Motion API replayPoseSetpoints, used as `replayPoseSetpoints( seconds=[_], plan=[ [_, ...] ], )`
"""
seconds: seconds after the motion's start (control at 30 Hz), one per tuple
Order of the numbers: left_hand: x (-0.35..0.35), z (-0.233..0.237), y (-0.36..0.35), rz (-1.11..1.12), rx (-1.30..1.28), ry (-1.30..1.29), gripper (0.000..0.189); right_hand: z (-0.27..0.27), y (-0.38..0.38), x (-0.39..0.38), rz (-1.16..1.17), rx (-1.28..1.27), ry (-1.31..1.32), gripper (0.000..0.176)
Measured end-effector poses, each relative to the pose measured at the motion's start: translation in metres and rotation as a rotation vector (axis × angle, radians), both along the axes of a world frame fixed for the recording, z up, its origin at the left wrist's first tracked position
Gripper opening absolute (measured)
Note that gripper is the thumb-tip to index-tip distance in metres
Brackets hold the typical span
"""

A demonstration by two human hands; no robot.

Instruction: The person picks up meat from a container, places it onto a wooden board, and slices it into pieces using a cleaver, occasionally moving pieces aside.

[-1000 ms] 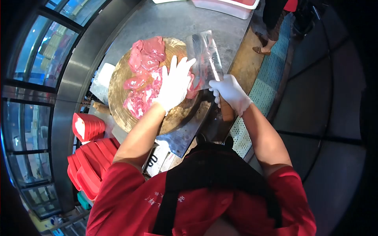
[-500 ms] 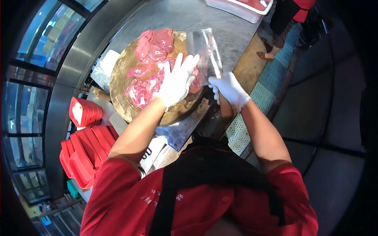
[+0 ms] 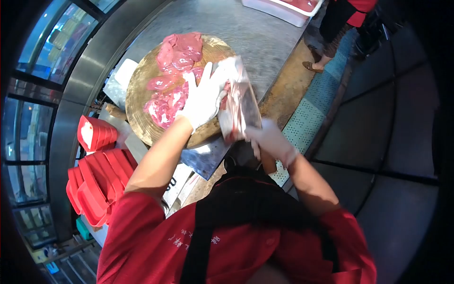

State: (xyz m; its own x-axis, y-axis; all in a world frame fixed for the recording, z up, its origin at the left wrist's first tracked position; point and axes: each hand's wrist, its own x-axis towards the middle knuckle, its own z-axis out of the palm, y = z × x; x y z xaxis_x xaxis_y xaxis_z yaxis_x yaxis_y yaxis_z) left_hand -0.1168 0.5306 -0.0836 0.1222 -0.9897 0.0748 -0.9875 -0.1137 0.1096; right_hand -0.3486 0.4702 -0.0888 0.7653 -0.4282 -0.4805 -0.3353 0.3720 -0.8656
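Observation:
On the round wooden chopping block [image 3: 137, 111] lie pieces of raw meat: a large smooth piece [image 3: 182, 49] at the far side and cut, fatty pieces [image 3: 166, 106] nearer. My left hand [image 3: 201, 97], in a white glove, rests over the meat at the block's right half with fingers spread; what is under the palm is hidden. My right hand [image 3: 274, 142], gloved and blurred by motion, is closed around a cleaver. The wide, shiny cleaver blade [image 3: 242, 106] stands close beside my left fingers at the block's right edge, and its brown handle sticks out below my fist.
Red plastic trays [image 3: 101, 182] are stacked at the left, beside smaller red containers [image 3: 97, 134]. A white tub [image 3: 279, 12] with meat stands at the far end of the metal table [image 3: 227, 23]. Another person [image 3: 338, 28] stands at the upper right, by a perforated green mat [image 3: 314, 94].
My right hand has drawn the cleaver down and toward my body, the blade now blurred along the block's right edge. My left hand stays spread on the meat. The view has shifted slightly.

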Motion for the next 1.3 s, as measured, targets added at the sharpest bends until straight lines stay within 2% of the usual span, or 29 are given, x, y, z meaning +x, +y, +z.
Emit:
replayPoseSetpoints(
  seconds=[0.07, 0.13, 0.2, 0.23, 0.3, 0.37, 0.47, 0.57, 0.6, 0.63, 0.7, 0.77, 0.83, 0.87, 1.03, 1.1, 1.3],
  plan=[
    [0.002, -0.014, 0.008, -0.023, -0.114, -0.097, 0.064, 0.012, 0.028, -0.03, 0.085, 0.016, 0.049, 0.022],
    [0.004, -0.015, 0.026, 0.028, -0.091, -0.123, 0.061, 0.028, 0.045, -0.048, 0.196, 0.071, 0.094, 0.021],
    [-0.01, 0.007, 0.044, 0.156, -0.074, -0.087, 0.056, 0.03, 0.053, -0.054, 0.249, 0.106, 0.138, 0.025],
    [-0.01, 0.009, 0.051, 0.15, -0.071, -0.095, 0.056, 0.033, 0.053, -0.051, 0.244, 0.109, 0.13, 0.025],
    [-0.003, 0.014, 0.062, 0.245, -0.289, -0.075, 0.054, 0.049, 0.048, -0.033, 0.37, 0.004, 0.155, 0.018],
    [0.006, 0.017, 0.065, 0.229, -0.38, -0.089, 0.049, 0.04, 0.048, -0.013, 0.419, -0.074, 0.089, 0.021],
    [0.043, 0.004, 0.069, 0.334, -0.219, -0.227, 0.045, 0.052, 0.05, -0.006, 0.387, -0.07, 0.019, 0.022],
    [0.077, -0.006, 0.086, 0.451, -0.151, -0.302, 0.039, 0.063, 0.041, -0.028, 0.394, -0.019, 0.095, 0.027],
    [0.077, 0.005, 0.084, 0.485, -0.104, -0.284, 0.035, 0.064, 0.039, -0.039, 0.289, -0.004, 0.057, 0.025],
    [0.078, 0.006, 0.084, 0.488, -0.182, -0.263, 0.043, 0.064, 0.037, -0.047, 0.186, 0.011, 0.02, 0.023],
    [0.069, 0.014, 0.073, 0.403, -0.373, -0.241, 0.049, 0.057, 0.034, -0.05, -0.014, 0.031, -0.007, 0.019],
    [0.047, 0.024, 0.053, 0.193, -0.513, -0.086, 0.053, 0.051, 0.026, -0.042, -0.162, -0.046, -0.005, 0.019],
    [0.024, 0.022, 0.029, 0.025, -0.521, 0.011, 0.05, 0.041, 0.021, -0.037, -0.222, -0.043, -0.006, 0.018],
    [0.017, 0.02, 0.018, -0.023, -0.443, 0.056, 0.05, 0.038, 0.019, -0.034, -0.255, -0.04, 0.009, 0.018],
    [0.005, -0.013, -0.01, -0.027, -0.278, 0.116, 0.057, 0.035, 0.019, -0.031, -0.277, 0.047, 0.053, 0.016],
    [0.005, -0.014, -0.012, -0.021, -0.226, 0.18, 0.06, 0.035, 0.017, -0.03, -0.281, 0.055, 0.073, 0.016],
    [0.004, -0.011, -0.014, -0.019, -0.127, 0.121, 0.066, 0.026, -0.01, -0.009, -0.266, -0.016, 0.083, 0.02]
  ],
)
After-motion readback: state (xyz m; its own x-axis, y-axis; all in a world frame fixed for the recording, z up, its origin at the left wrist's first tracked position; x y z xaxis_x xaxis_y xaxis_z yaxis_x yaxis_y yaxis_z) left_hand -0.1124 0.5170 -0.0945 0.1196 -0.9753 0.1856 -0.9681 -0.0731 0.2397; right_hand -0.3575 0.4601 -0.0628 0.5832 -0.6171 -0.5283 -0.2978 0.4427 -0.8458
